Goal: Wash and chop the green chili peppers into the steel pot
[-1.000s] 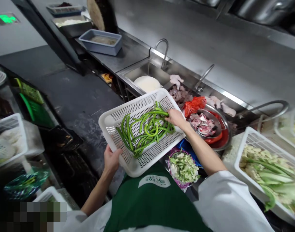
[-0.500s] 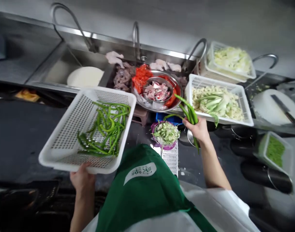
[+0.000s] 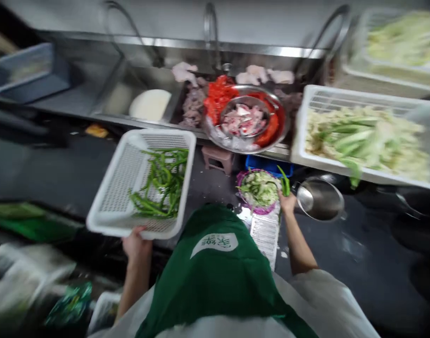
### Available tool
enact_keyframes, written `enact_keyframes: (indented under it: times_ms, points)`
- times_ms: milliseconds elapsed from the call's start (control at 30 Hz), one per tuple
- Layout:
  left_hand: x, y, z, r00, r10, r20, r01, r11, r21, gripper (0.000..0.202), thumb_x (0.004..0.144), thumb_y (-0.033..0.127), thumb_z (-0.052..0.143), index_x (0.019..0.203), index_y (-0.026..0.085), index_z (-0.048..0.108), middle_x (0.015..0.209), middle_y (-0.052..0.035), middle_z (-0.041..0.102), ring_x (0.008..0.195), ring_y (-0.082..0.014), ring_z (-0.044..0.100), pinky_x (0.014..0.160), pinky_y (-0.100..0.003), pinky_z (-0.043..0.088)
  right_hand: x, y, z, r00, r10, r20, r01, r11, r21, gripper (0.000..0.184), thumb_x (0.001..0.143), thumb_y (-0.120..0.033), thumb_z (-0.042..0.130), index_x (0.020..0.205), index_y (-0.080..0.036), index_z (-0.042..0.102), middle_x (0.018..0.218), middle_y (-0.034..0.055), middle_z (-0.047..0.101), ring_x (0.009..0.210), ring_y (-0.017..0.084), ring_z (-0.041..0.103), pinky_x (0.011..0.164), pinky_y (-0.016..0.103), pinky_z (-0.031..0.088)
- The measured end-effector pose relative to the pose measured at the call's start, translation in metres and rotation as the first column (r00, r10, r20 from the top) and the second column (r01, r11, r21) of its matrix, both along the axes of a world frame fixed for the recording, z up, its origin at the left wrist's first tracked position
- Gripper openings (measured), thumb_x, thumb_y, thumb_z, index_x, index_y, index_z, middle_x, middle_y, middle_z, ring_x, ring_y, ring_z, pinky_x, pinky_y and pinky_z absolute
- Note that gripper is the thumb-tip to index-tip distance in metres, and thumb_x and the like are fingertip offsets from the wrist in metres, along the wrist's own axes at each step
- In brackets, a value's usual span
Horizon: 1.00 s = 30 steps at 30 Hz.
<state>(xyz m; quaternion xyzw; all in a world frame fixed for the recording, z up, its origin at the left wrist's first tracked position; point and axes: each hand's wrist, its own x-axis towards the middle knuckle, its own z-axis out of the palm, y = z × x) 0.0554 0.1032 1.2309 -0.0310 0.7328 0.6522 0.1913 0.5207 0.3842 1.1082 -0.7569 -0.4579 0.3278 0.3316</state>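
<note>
The right hand (image 3: 288, 203) is closed around a few long green peppers (image 3: 285, 183), their ends jutting out toward twelve o'clock. The left hand (image 3: 136, 246) pinches the near rim of a white basket (image 3: 99, 206), its fingers partly hidden; more peppers (image 3: 164, 180) lie loose inside, at one o'clock from that hand. From the right hand, chopped greens (image 3: 257, 188) sit just beside at ten o'clock, a metal pot (image 3: 322, 199) at three, a meat-filled bowl (image 3: 243, 121) farther off at eleven, and a leafy crate (image 3: 372, 141) at two.
</note>
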Motion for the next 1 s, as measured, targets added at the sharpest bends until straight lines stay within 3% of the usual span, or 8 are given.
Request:
enact_keyframes:
  times_ms: [200, 333, 433, 567, 633, 700, 833, 1000]
  points:
    - [0.019, 0.014, -0.003, 0.955, 0.286, 0.077, -0.296, 0.928, 0.228, 0.054, 0.049, 0.01, 0.06, 0.102, 0.021, 0.058, 0.089, 0.0036, 0.063, 0.073, -0.0126, 0.059, 0.069, -0.028, 0.054, -0.007, 0.008, -0.01, 0.98, 0.045, 0.192, -0.062, 0.995, 0.08, 0.037, 0.067, -0.061, 0.061, 0.061, -0.025, 0.055, 0.058, 0.0133, 0.063, 0.065, 0.036, 0.067, 0.061, 0.044, 0.051]
    - [0.012, 0.014, -0.003, 0.938, 0.346, 0.031, -0.341, 0.899, 0.274, 0.056, 0.049, 0.014, 0.063, 0.104, 0.021, 0.057, 0.088, 0.0027, 0.063, 0.073, -0.0134, 0.06, 0.069, -0.029, 0.054, -0.067, 0.019, 0.053, 0.919, 0.332, 0.213, -0.379, 0.894, 0.24, 0.046, 0.078, -0.066, 0.058, 0.073, -0.022, 0.065, 0.063, 0.0112, 0.067, 0.06, 0.029, 0.064, 0.059, 0.039, 0.05]
    - [0.001, 0.018, -0.001, 0.93, 0.368, 0.012, -0.353, 0.881, 0.316, 0.06, 0.048, 0.012, 0.065, 0.107, 0.021, 0.059, 0.089, 0.0017, 0.065, 0.074, -0.014, 0.062, 0.069, -0.028, 0.054, -0.158, 0.031, 0.127, 0.701, 0.646, 0.303, -0.711, 0.603, 0.361, 0.039, 0.085, -0.058, 0.057, 0.084, -0.021, 0.071, 0.071, 0.0085, 0.068, 0.067, 0.025, 0.064, 0.067, 0.036, 0.052]
    - [-0.02, 0.033, 0.003, 0.942, 0.335, 0.015, -0.32, 0.887, 0.333, 0.061, 0.048, 0.011, 0.068, 0.108, 0.02, 0.06, 0.09, 0.0006, 0.068, 0.075, -0.0153, 0.065, 0.068, -0.027, 0.056, -0.328, 0.038, 0.201, 0.07, 0.89, 0.45, -0.949, -0.078, 0.304, 0.026, 0.091, -0.028, 0.055, 0.11, -0.023, 0.072, 0.099, 0.0086, 0.071, 0.094, 0.024, 0.065, 0.083, 0.033, 0.049]
    - [-0.032, 0.043, 0.004, 0.95, 0.312, 0.027, -0.304, 0.896, 0.324, 0.062, 0.049, 0.011, 0.068, 0.11, 0.02, 0.06, 0.09, 0.0003, 0.069, 0.073, -0.0153, 0.065, 0.067, -0.027, 0.056, -0.419, 0.037, 0.214, -0.129, 0.825, 0.551, -0.947, -0.268, 0.179, 0.029, 0.089, -0.018, 0.056, 0.114, -0.022, 0.07, 0.111, 0.0087, 0.07, 0.105, 0.024, 0.063, 0.086, 0.031, 0.046]
    - [-0.047, 0.052, 0.003, 0.96, 0.276, 0.049, -0.277, 0.906, 0.32, 0.061, 0.05, 0.012, 0.068, 0.11, 0.02, 0.06, 0.092, -0.001, 0.071, 0.074, -0.0162, 0.067, 0.068, -0.028, 0.057, -0.502, 0.039, 0.21, -0.278, 0.733, 0.621, -0.925, -0.378, 0.033, 0.025, 0.091, -0.017, 0.055, 0.112, -0.02, 0.069, 0.115, 0.0083, 0.07, 0.107, 0.024, 0.062, 0.085, 0.029, 0.044]
    - [-0.095, 0.065, 0.003, 0.973, 0.178, 0.149, -0.217, 0.926, 0.309, 0.054, 0.053, 0.015, 0.07, 0.105, 0.019, 0.059, 0.092, -0.0028, 0.072, 0.076, -0.0188, 0.069, 0.07, -0.032, 0.059, -0.624, 0.052, 0.179, -0.46, 0.6, 0.655, -0.873, -0.439, -0.211, 0.025, 0.094, -0.022, 0.057, 0.117, -0.016, 0.066, 0.124, 0.0111, 0.067, 0.108, 0.023, 0.063, 0.083, 0.027, 0.043]
    - [-0.183, 0.069, 0.006, 0.977, 0.083, 0.198, -0.144, 0.938, 0.316, 0.051, 0.055, 0.018, 0.073, 0.104, 0.019, 0.058, 0.092, -0.003, 0.072, 0.081, -0.0203, 0.07, 0.077, -0.036, 0.06, -0.707, 0.07, 0.17, -0.49, 0.626, 0.607, -0.869, -0.405, -0.284, 0.022, 0.092, -0.02, 0.058, 0.113, -0.014, 0.066, 0.11, 0.0126, 0.072, 0.1, 0.025, 0.065, 0.084, 0.03, 0.043]
